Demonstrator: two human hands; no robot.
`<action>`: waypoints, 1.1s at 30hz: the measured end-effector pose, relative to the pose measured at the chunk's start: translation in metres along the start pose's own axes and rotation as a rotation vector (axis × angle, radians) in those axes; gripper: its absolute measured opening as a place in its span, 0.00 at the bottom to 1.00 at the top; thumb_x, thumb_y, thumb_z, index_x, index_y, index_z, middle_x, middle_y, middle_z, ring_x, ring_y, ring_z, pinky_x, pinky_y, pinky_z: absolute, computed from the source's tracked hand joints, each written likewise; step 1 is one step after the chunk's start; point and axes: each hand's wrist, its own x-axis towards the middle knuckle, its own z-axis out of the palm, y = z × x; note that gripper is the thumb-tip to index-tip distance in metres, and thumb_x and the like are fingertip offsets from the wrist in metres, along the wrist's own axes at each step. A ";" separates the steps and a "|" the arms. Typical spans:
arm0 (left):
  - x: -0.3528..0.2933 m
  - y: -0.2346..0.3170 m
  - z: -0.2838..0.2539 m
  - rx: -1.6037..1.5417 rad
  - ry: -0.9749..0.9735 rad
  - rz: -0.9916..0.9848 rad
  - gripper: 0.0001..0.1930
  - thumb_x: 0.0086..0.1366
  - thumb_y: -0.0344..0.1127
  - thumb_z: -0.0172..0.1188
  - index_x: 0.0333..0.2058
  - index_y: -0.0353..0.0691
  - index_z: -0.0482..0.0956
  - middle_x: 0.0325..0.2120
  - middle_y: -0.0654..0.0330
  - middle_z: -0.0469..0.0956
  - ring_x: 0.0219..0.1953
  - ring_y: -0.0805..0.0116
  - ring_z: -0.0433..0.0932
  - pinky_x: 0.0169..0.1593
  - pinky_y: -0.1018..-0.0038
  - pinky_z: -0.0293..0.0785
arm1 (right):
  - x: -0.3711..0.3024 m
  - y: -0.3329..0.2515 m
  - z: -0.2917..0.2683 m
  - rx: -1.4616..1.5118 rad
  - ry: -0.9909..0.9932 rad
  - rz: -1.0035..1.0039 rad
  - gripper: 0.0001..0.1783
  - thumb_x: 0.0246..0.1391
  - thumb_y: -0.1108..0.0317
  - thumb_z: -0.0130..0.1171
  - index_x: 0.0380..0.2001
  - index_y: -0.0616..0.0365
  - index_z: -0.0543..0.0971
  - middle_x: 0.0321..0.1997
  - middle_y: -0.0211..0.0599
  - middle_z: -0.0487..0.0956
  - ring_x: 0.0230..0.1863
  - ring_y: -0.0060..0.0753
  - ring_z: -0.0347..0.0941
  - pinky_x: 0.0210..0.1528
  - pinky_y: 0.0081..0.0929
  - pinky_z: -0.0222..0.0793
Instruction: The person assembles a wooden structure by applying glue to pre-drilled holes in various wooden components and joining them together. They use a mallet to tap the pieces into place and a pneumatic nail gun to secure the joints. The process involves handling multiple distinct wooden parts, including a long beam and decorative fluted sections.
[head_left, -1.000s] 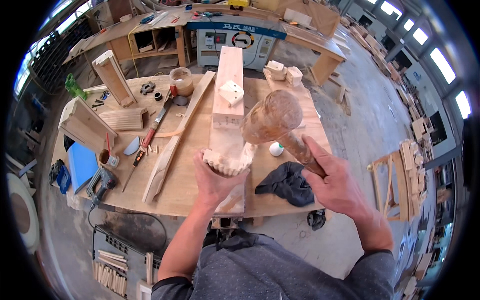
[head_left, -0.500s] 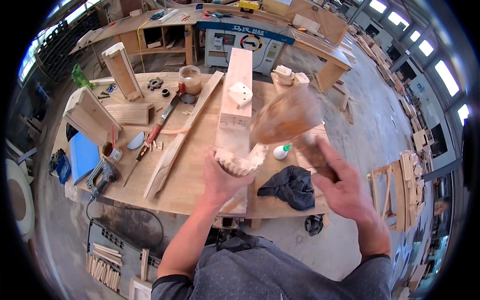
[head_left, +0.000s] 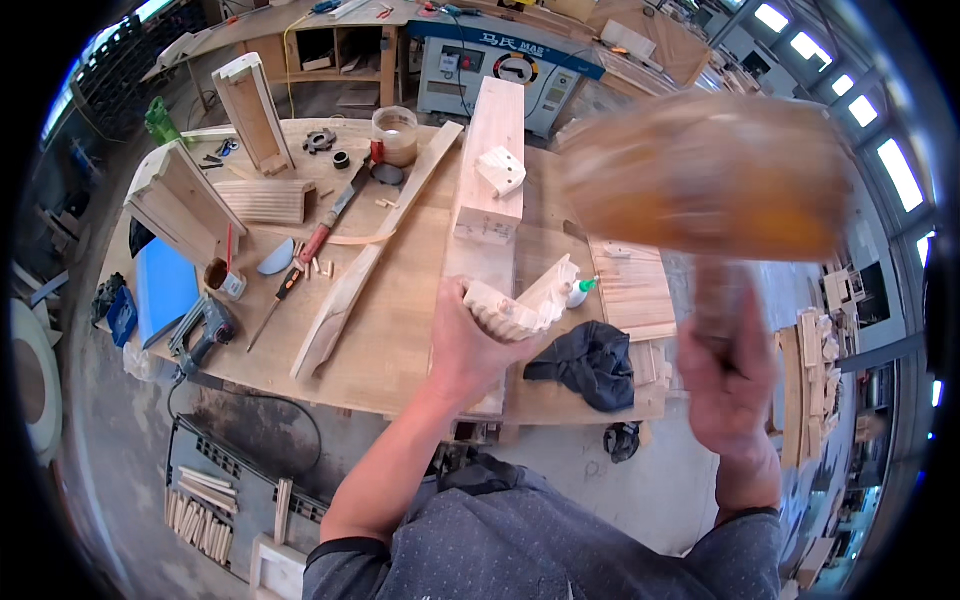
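Mallet (head_left: 705,180) and right hand (head_left: 728,385) smeared by blur.
The left hand (head_left: 468,345) covers the underside of the carved wooden piece (head_left: 520,308), which partly hides a white bottle (head_left: 576,295); the lower edge cuts off the grey shirt (head_left: 540,545).

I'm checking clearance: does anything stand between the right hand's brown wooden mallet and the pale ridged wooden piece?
Nothing visible stands between the brown wooden mallet and the pale ridged wooden piece in the left hand.
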 end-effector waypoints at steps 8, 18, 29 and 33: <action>0.006 -0.008 -0.003 0.004 -0.030 0.011 0.47 0.38 0.39 0.85 0.52 0.34 0.60 0.46 0.50 0.70 0.47 0.60 0.75 0.50 0.65 0.75 | 0.005 -0.012 0.009 -0.257 -0.219 0.265 0.39 0.57 0.78 0.62 0.71 0.60 0.63 0.44 0.49 0.84 0.42 0.34 0.83 0.47 0.29 0.77; 0.005 -0.023 0.002 0.039 -0.023 0.079 0.47 0.38 0.36 0.84 0.52 0.34 0.60 0.44 0.52 0.69 0.44 0.62 0.75 0.48 0.65 0.75 | -0.006 -0.006 0.019 -0.174 -0.217 0.360 0.35 0.57 0.76 0.61 0.69 0.58 0.67 0.43 0.52 0.83 0.42 0.35 0.83 0.47 0.30 0.77; 0.003 -0.020 0.005 -0.032 -0.094 0.069 0.49 0.35 0.35 0.84 0.53 0.38 0.58 0.40 0.58 0.67 0.42 0.66 0.71 0.49 0.68 0.73 | -0.137 0.198 0.039 -0.025 -0.025 0.834 0.23 0.62 0.63 0.60 0.59 0.57 0.74 0.30 0.32 0.77 0.28 0.21 0.72 0.28 0.25 0.70; 0.006 -0.026 -0.006 0.056 -0.161 0.159 0.51 0.32 0.33 0.84 0.54 0.40 0.58 0.41 0.58 0.65 0.41 0.66 0.68 0.50 0.66 0.72 | -0.171 0.300 0.094 0.006 -0.248 0.817 0.20 0.59 0.61 0.60 0.53 0.57 0.77 0.29 0.45 0.78 0.29 0.40 0.77 0.37 0.37 0.74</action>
